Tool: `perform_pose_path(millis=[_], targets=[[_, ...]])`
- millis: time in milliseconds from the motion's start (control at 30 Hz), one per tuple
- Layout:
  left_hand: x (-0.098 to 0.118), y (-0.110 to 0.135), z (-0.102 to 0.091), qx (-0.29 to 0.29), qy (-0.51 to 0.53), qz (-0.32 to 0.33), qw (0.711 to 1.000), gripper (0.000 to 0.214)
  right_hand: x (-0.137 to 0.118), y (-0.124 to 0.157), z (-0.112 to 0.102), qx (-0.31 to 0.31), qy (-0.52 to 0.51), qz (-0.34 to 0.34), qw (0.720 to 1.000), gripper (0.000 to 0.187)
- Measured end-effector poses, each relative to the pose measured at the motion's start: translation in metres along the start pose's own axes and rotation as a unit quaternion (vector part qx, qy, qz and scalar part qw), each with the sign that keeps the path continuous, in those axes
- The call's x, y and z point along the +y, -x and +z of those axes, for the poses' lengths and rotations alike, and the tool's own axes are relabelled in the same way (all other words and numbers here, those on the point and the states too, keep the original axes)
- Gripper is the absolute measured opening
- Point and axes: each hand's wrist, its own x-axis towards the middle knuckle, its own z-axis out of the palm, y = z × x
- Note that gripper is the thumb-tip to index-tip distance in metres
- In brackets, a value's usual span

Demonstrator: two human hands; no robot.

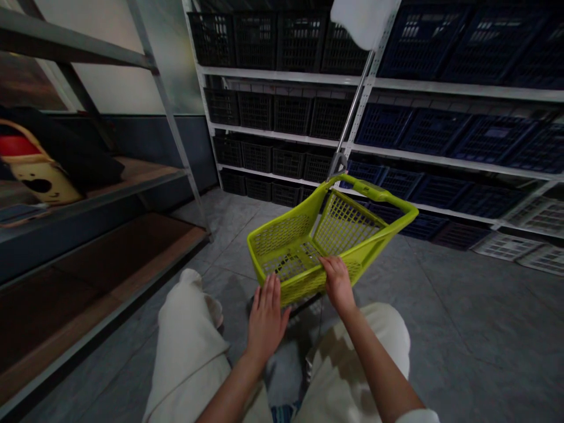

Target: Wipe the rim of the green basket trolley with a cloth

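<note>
Crates (292,114) fill the racks (282,74) behind the grey floor (462,305), where a green cart (341,229) stands before the racks' bottom edge. The left hand (267,317) lies flat, fingers straight, against the near left corner of the cart's rim. The right hand (339,285) curls over the near edge, pinching the rim.

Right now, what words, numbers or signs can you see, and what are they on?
There are none I can read.
Yellow-green latticed plastic basket: no letters I can make out.
Dark blue plastic crate on the right: a paler patch on its front, too blurred to tell whether it has writing.
Yellow-and-red bag on the left shelf: a cartoon face, no words I can read.
</note>
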Motion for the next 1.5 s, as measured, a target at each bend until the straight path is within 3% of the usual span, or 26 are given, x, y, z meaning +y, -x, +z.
perform_pose_path(millis=[200,333,467,533,667,800,867,933,1000,1133,1233,1300,1367,1500], targets=[[-0.029,-0.022,0.007,0.014,0.022,-0.008,1.000,0.071,-0.018,-0.007,0.009,0.000,0.004,0.024,1.000,0.062],[-0.036,-0.036,0.007,-0.008,0.022,0.004,1.000,0.069,-0.053,-0.014,0.023,-0.026,0.055,0.080,0.995,0.061],[-0.033,-0.041,0.008,-0.019,0.011,-0.004,1.000,0.070,-0.095,-0.016,0.049,-0.066,0.037,0.005,0.997,0.059],[-0.030,-0.040,0.010,-0.022,0.004,-0.006,1.000,0.070,-0.103,-0.014,0.054,-0.071,0.032,-0.047,0.996,0.062],[-0.022,-0.037,0.013,-0.009,0.010,-0.005,1.000,0.069,-0.072,-0.005,0.030,-0.068,0.037,-0.095,0.992,0.070],[-0.011,-0.034,0.014,0.005,0.028,0.017,0.999,0.072,-0.010,0.010,-0.016,-0.010,0.084,0.008,0.996,0.081],[-0.006,-0.032,0.013,0.011,0.036,0.021,0.999,0.074,0.007,0.017,-0.029,0.029,0.115,0.066,0.991,0.083],[0.000,-0.031,0.013,0.014,0.044,0.021,0.999,0.076,0.005,0.022,-0.029,0.051,0.132,0.100,0.985,0.083],[0.004,-0.030,0.013,0.013,0.050,0.016,0.999,0.077,-0.014,0.023,-0.017,0.047,0.127,0.105,0.985,0.082],[0.006,-0.030,0.018,0.009,0.045,0.012,0.999,0.078,-0.074,0.016,0.021,0.002,0.078,0.057,0.995,0.075],[0.006,-0.029,0.023,0.008,0.032,0.012,0.999,0.075,-0.098,0.013,0.034,-0.026,0.044,0.001,0.999,0.069],[0.006,-0.029,0.023,0.008,0.031,0.009,0.999,0.075,-0.091,0.013,0.028,-0.048,0.039,-0.040,0.997,0.071],[0.006,-0.029,0.021,0.004,0.037,0.004,0.999,0.075,-0.067,0.015,0.013,-0.061,0.049,-0.059,0.995,0.077],[0.008,-0.030,0.016,-0.002,0.050,-0.001,0.999,0.075,-0.007,0.023,-0.023,0.002,0.104,0.030,0.994,0.082]])
